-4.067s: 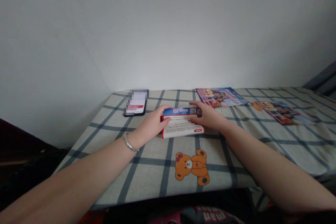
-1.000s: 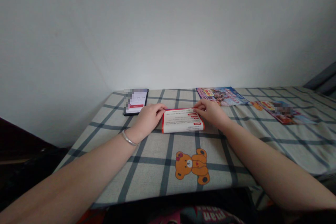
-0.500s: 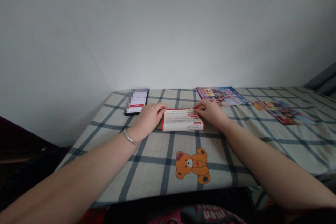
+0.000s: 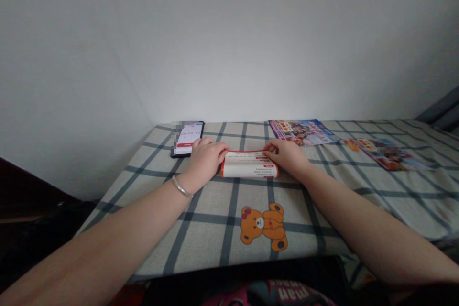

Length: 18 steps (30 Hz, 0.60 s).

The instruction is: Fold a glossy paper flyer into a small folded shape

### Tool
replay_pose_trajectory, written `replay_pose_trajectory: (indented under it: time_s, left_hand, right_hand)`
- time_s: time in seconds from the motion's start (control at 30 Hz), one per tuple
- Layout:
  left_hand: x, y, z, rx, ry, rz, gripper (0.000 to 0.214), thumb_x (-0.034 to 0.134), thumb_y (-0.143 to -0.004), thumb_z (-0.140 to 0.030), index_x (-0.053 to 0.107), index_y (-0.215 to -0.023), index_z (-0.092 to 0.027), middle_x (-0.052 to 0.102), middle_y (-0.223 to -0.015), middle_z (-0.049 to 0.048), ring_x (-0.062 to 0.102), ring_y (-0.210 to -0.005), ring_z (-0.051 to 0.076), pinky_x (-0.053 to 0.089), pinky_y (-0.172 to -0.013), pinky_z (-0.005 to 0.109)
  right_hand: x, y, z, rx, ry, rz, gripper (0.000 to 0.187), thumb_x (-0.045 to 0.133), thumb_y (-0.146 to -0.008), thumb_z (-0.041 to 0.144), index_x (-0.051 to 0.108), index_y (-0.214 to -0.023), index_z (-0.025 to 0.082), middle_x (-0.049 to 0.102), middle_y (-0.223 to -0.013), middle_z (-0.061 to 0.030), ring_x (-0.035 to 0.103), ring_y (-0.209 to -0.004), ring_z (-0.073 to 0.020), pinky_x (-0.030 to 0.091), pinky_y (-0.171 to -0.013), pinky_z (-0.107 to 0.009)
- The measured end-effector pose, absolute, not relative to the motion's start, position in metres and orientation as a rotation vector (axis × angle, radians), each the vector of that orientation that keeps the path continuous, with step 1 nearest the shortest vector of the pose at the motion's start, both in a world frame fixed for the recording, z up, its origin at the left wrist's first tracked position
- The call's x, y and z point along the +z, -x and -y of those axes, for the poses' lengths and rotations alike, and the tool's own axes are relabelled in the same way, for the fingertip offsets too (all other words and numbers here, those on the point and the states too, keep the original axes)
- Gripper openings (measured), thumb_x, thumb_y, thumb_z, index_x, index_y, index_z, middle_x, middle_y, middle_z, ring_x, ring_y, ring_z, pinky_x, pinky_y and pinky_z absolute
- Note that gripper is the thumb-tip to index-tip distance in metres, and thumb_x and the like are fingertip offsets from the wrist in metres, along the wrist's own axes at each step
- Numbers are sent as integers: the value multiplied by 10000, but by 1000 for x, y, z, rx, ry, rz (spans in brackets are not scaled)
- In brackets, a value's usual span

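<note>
A printed paper leaflet, white with red edges and red headings, lies curled over on the checked tablecloth, its near side rounded like a fold or roll. My left hand, with a silver bangle at the wrist, pinches its far left corner. At the far right corner, the thumb and fingers of my right hand are closed on the paper. The underside of the leaflet is hidden.
Behind my left hand lies a phone with a timer on its screen. Two colourful flyers lie at the back and right. A teddy bear print decorates the tablecloth nearer me. A wall rises behind the table.
The far edge of the leaflet has come slightly toward me and lower, so less of its face shows. Both hands still grip its corners; the left has shifted slightly right.
</note>
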<state>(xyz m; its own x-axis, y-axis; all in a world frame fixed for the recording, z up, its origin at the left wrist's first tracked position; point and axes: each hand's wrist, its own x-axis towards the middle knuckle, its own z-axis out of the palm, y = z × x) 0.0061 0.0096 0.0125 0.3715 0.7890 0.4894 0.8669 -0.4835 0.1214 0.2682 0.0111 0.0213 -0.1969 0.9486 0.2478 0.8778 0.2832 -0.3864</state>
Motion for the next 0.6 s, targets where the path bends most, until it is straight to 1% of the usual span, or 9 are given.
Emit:
replay_pose_trajectory:
  time_s: [0.17,0.43,0.6]
  left_hand:
    - [10,-6,-13,-723,2486,1440,171,561,-925,-275,719,-863,-251,674,-778,39,499,-873,251,346,-787,368]
    - [9,-6,-15,-670,2496,1376,180,538,-939,-273,711,-890,-251,693,-817,33,483,-899,262,336,-793,377]
    - [11,-6,-13,-637,2484,1346,178,533,-946,-278,703,-898,-256,686,-822,32,480,-910,259,333,-808,375]
  right_hand:
    - [20,-267,-12,113,1611,2204,73,639,-830,294,693,-853,251,727,-859,-9,628,-764,-176,400,-595,-270]
    - [20,-268,-14,202,1594,2214,74,640,-824,276,695,-845,232,713,-869,-17,624,-802,-182,424,-651,-281]
    - [20,-268,-15,260,1619,2192,91,641,-822,280,707,-853,226,712,-863,-19,620,-784,-177,413,-632,-275]
